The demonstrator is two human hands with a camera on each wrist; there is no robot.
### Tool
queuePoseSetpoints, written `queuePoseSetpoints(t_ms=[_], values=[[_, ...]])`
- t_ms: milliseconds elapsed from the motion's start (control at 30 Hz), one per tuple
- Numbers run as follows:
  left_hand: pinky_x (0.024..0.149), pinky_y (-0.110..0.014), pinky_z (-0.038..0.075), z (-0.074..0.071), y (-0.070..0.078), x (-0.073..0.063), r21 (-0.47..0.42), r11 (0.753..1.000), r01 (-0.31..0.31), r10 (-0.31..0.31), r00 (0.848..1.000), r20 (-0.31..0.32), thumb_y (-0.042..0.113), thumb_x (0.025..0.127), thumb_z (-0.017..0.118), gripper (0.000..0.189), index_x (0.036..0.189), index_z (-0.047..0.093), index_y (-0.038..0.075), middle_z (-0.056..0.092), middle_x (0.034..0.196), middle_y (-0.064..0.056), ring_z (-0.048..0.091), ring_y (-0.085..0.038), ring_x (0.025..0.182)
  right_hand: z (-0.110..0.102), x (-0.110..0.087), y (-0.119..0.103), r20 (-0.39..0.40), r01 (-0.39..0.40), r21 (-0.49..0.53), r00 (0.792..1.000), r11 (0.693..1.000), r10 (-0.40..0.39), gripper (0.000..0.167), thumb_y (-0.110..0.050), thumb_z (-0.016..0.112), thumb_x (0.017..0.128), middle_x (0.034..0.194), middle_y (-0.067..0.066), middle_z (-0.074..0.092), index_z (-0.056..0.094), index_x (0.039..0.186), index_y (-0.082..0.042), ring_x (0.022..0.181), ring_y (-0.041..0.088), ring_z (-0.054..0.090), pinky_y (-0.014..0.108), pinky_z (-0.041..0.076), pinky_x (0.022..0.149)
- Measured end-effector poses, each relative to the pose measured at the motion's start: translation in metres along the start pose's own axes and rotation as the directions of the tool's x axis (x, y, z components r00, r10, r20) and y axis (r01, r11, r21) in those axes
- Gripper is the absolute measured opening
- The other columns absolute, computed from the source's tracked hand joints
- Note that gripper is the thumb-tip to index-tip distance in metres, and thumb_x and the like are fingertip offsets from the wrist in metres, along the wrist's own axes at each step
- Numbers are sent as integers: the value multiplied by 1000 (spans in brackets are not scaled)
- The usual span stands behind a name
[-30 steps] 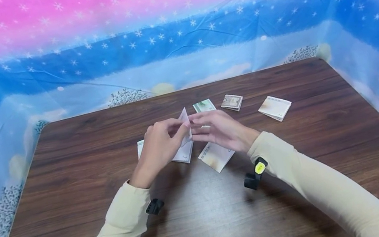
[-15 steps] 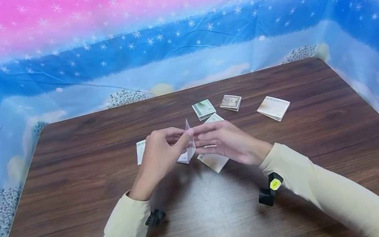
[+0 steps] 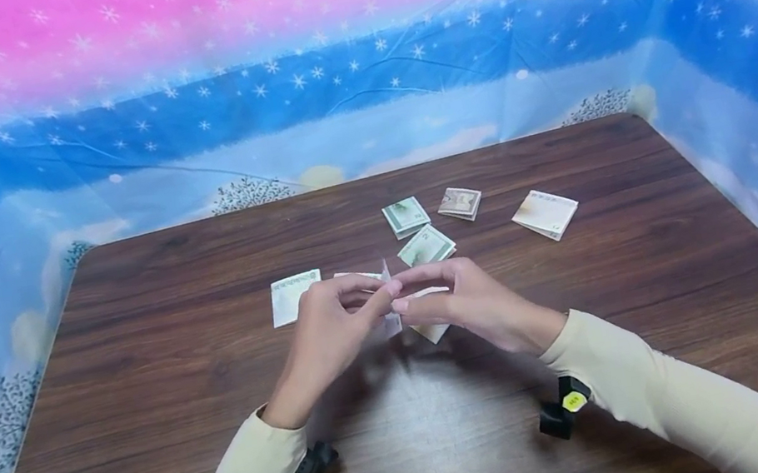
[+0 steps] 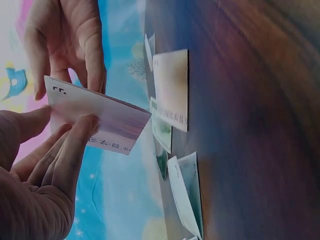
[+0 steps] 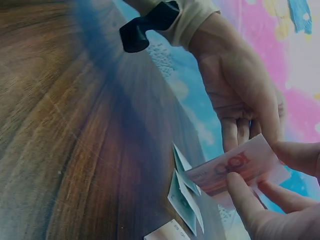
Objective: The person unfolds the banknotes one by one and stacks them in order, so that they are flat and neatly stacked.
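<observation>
Both hands are on one folded pinkish note: left hand and right hand pinch it, thumbs close together, note roughly upright above the middle of the surface, well in from left and right edges. Two green notes and a brown note lie folded toward the far edge, a pale note nearer the far right corner, another pale-green note left of the hands, partly hidden notes below them.

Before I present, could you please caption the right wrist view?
Left hand and right hand hold a folded reddish note above a table.
</observation>
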State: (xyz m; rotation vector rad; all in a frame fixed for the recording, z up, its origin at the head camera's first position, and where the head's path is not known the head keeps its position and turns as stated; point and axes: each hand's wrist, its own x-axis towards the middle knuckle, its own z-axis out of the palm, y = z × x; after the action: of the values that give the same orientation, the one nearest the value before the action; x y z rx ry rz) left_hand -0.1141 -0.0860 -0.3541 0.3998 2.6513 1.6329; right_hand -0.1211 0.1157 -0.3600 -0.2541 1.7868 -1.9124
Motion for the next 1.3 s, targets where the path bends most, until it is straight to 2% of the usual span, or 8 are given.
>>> queuePoseSetpoints(t_ms=[100,233,367,633,900,1300], values=[[75,-30,60,3,1,-4,3,1000,0,0,1000,-2,27,93,76,23,102,79,6,78,91,-3,75,-11,82,3,-4,1,-43,-2,-71,999,997,-1,47,-14,75,91,114,14,73,62,134,0,100,22,72,36,56,86],[75,-30,59,8,1,-9,-5,1000,24,-24,1000,-1,27,92,77,22,102,79,7,78,90,-1,74,-10,83,5,-7,3,-75,-15,-100,997,995,8,45,-13,77,89,108,13,75,64,131,-1,92,19,74,40,56,78],[75,-28,59,11,-1,-13,-42,998,39,-38,999,14,25,92,77,20,102,78,7,78,91,-2,74,-10,84,5,-10,6,-93,-23,-104,996,994,14,45,-12,78,89,112,13,74,65,129,1,94,19,73,44,56,84],[71,-28,60,15,-4,-18,-119,991,56,-52,998,30,23,90,80,20,100,78,6,78,90,-3,75,-12,82,6,-15,8,-93,-33,-85,995,996,25,46,-8,78,88,115,15,72,63,129,4,99,22,72,34,57,88],[70,-27,60,16,-3,-21,-110,991,75,-70,996,47,21,90,79,18,100,79,7,78,89,-1,74,-11,82,6,-18,9,-89,-49,-71,995,996,43,49,-8,79,88,114,16,72,60,132,5,101,24,72,36,57,90],[72,-29,60,20,-3,-21,-126,985,115,-107,992,67,18,90,79,15,101,78,8,78,92,-1,74,-11,86,3,-20,11,-91,-28,-89,996,996,20,46,-6,78,88,114,16,72,62,130,5,101,25,72,34,58,88]])
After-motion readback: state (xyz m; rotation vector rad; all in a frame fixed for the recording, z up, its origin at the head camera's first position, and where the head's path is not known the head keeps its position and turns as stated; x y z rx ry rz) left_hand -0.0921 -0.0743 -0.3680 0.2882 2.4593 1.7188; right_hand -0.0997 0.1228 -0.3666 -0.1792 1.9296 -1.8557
